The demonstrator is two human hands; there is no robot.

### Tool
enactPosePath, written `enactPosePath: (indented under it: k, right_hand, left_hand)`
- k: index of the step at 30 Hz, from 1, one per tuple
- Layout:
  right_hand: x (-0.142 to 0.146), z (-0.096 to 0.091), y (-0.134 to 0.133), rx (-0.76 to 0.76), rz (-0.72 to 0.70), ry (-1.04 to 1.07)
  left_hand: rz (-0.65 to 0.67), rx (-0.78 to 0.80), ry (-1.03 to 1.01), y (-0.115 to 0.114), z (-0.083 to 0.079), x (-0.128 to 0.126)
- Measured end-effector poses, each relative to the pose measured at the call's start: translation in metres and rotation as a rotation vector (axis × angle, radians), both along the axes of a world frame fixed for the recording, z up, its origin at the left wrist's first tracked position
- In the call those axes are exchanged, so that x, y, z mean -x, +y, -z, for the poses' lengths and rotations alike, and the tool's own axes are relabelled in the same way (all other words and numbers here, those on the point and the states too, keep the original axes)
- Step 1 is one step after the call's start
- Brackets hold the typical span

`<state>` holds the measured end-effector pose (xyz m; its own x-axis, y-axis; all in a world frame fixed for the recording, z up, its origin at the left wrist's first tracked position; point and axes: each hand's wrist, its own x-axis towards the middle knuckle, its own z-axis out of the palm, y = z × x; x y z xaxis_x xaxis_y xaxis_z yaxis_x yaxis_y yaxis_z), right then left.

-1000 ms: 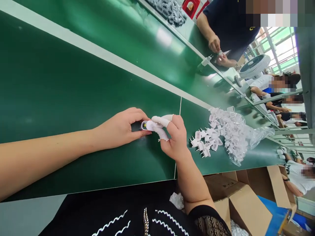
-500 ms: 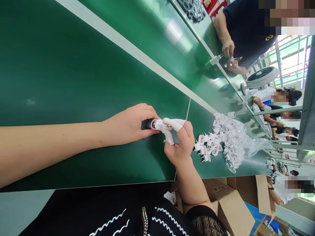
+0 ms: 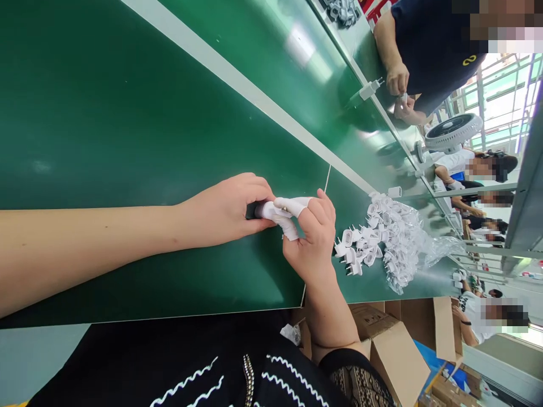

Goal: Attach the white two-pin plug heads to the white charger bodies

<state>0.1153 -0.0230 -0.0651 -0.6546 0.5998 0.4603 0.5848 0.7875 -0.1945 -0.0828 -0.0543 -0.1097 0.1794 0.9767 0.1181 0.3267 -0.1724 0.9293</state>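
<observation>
My left hand (image 3: 227, 210) is curled round a small dark part (image 3: 251, 210) on the green conveyor belt (image 3: 127, 124). My right hand (image 3: 311, 240), with white finger cots on thumb and forefinger, pinches a small white piece (image 3: 271, 210) against that part. Both hands meet above the belt's middle. Just right of my right hand lies a heap of white plug parts (image 3: 382, 237) spilling from a clear plastic bag (image 3: 441, 249).
A white stripe (image 3: 254, 96) runs across the belt. Across the belt a co-worker's hands (image 3: 399, 85) handle a small piece; a white plug (image 3: 368, 89) lies by them. A fan (image 3: 452, 133) stands beyond. Open cardboard boxes (image 3: 394, 350) sit below the belt's near edge.
The view shifted slightly. My hands stayed together on the part; my right fingers now cover the yellow-marked end that showed earlier.
</observation>
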Motion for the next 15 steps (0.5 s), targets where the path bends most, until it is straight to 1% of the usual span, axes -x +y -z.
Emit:
enactPosePath:
  k: [2, 7, 12, 15]
  right_hand:
    - [0.0014, -0.0008, 0.0001, -0.011, 0.007, -0.029]
    - [0.0059, 0.0046, -0.0037, -0.164, 0.079, 0.022]
    - [0.0076, 0.0084, -0.0063, -0.142, 0.123, -0.001]
    - [0.0081, 0.009, -0.0075, -0.159, 0.143, 0.002]
  left_hand:
    - [0.0, 0.003, 0.008, 0.0003, -0.0003, -0.0002]
    - [-0.006, -0.019, 0.021, 0.0005, 0.0001, -0.0003]
    - [-0.03, -0.03, 0.03, 0.0016, 0.0021, -0.001]
    - [-0.039, -0.026, 0.029, 0.0023, 0.0013, -0.0014]
